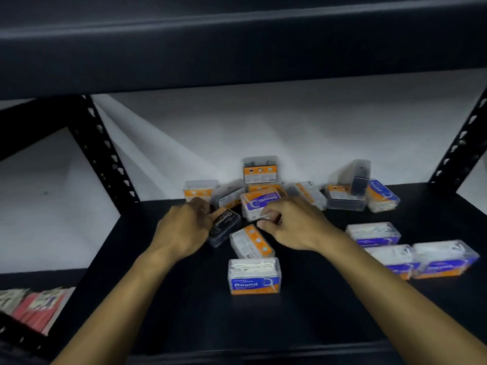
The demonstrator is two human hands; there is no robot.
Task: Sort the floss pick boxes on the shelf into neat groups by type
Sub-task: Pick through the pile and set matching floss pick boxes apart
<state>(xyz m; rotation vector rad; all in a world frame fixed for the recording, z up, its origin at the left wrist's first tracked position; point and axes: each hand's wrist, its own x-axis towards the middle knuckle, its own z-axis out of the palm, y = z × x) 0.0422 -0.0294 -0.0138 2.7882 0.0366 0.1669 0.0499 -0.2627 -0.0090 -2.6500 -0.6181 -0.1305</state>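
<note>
We take the Charcoal box (224,227) as our landmark: a dark box lying on the black shelf (303,320), at the front left of the jumbled pile (263,191). Our left hand (184,227) is on its left side, fingers curled around its far end. Just right of it, our right hand (292,225) pinches a corner of the Smooth box (259,204), which leans tilted on the pile. Just in front of the Charcoal box lies an orange-labelled box (251,241), and nearer still stands the Round box (254,276). Well to the right, three blue-labelled boxes (411,248) already sit close together.

We judge the pile to be the risk: boxes lean on one another, so pulling the Smooth box free could topple the upright box (260,169) behind the Charcoal box, or slide neighbours out of place. Lifting two boxes at once could also loosen either grip.

Much is hard to read. Motion blur smears most labels, so several types are unclear. Our left fingertips are hidden behind the Charcoal box, and boxes at the back of the pile partly cover each other. Far left, below the shelf, the reddish packets (39,309) are cut off.
</note>
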